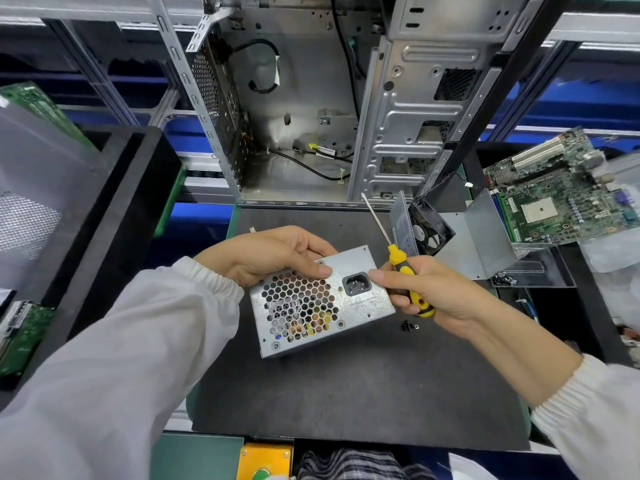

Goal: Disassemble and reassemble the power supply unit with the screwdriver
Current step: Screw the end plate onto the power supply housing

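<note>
An open computer case [311,98] stands at the table's [346,393] far edge, leaving bare dark surface toward the near edge. The power supply unit [322,303] sits tilted mid-table. The left hand [273,254] grips its far-left corner; the right hand [426,292] curls round the screwdriver [398,258], shaft pointing up and away, forefinger touching the unit's right edge. Loose screws [409,326] lie just beside the unit.

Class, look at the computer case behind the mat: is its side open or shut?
Open. The computer case has no side panel, so its bare interior and loose black cables show.
</note>
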The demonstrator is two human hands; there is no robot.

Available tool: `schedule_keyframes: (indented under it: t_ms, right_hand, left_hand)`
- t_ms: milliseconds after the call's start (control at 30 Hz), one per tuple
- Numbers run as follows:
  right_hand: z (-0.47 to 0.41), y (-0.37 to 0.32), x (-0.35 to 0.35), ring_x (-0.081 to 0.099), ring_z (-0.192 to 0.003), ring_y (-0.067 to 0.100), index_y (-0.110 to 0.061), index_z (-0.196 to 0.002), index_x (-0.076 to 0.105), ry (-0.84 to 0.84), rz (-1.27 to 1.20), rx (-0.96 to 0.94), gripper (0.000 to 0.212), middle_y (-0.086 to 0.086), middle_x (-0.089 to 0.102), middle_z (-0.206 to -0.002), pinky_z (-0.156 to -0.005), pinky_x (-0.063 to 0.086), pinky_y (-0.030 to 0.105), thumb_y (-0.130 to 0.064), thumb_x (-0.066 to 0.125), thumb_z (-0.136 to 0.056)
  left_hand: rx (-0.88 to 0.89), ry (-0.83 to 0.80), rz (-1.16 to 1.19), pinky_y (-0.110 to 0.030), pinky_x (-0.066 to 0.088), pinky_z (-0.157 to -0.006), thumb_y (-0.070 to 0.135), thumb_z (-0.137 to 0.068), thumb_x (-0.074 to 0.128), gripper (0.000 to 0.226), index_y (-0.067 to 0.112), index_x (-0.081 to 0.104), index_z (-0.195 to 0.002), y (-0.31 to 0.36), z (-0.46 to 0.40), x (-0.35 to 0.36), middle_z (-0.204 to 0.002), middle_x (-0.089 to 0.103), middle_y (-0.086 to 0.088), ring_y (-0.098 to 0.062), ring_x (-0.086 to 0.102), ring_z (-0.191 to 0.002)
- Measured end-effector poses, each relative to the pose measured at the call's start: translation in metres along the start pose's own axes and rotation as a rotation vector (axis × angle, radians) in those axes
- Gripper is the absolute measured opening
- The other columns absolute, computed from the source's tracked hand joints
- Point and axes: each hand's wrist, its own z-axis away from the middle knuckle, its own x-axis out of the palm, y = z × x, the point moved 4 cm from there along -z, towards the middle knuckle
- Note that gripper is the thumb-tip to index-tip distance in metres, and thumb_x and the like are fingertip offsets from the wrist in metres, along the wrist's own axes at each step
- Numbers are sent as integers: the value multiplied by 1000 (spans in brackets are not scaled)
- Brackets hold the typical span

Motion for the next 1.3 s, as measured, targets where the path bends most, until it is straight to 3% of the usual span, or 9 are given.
schedule_keyframes:
  t_ms: [133,367,500,633,800,933,1000,1133,1300]
  right_hand:
    - [-2,5,5,37,-44,6,-14,-68,61,3,-130,-27,20,0,45,-52,-38,29,14,-30,75,-70]
    - [5,4,-3,37,-40,8,-19,-64,63,15,-11,-92,23,2,47,-49,-40,30,16,-36,69,-77]
    - [7,3,-8,40,-42,7,-11,-77,63,-20,-30,-89,17,3,49,-52,-40,30,16,-27,69,-80]
    - [9,7,-9,42,-45,8,-12,-81,62,28,9,-108,11,1,49,-51,-40,32,17,-14,73,-80]
    - [12,11,-8,42,-45,7,-10,-86,62,61,34,-111,11,-1,49,-50,-42,32,17,-14,71,-82]
    - [18,7,-31,35,-40,9,-6,-91,66,99,91,-158,16,-4,70,-69,-41,29,14,-21,66,-87]
    - [25,10,-59,34,-38,9,-6,-88,68,232,205,-217,17,-1,74,-83,-42,32,14,-23,66,-87]
    - [26,54,-89,47,-40,7,-25,-70,70,345,623,-152,12,6,66,-64,-48,42,21,-21,73,-81]
    - [13,96,-89,53,-59,5,-33,-70,69,399,663,-151,17,-7,63,-74,-64,48,35,-20,77,-77]
  left_hand:
    - [-64,-44,-32,-35,59,-77,3,-91,60,31,-2,63,-121,2,-1,-1,-106,70,-22,-24,72,-82]
    - [-84,-77,-79,-34,61,-72,4,-84,66,40,-1,63,-123,7,-14,4,-104,72,-22,-24,74,-80]
    - [-134,-95,-87,-33,61,-68,3,-86,64,40,-1,60,-125,11,-15,4,-100,73,-19,-24,74,-79]
    - [-196,-112,-96,-35,59,-75,2,-84,63,41,3,60,-125,16,-21,12,-107,69,-19,-24,72,-83]
    - [-201,-166,-32,-39,56,-85,10,-93,60,23,11,65,-115,13,-23,19,-111,68,-18,-26,69,-90]
    - [-215,-150,-19,-39,58,-81,10,-87,63,25,12,70,-112,11,-23,17,-108,70,-19,-26,72,-86]
    - [-221,-150,-14,-40,58,-80,10,-87,64,26,11,70,-112,11,-22,17,-108,69,-20,-27,72,-85]
    - [-210,-141,-12,-39,58,-80,8,-91,61,28,6,67,-119,10,-22,18,-111,67,-23,-28,72,-85]
    - [-210,-97,-3,-36,61,-76,5,-92,57,34,0,61,-125,10,-24,14,-111,67,-25,-28,72,-83]
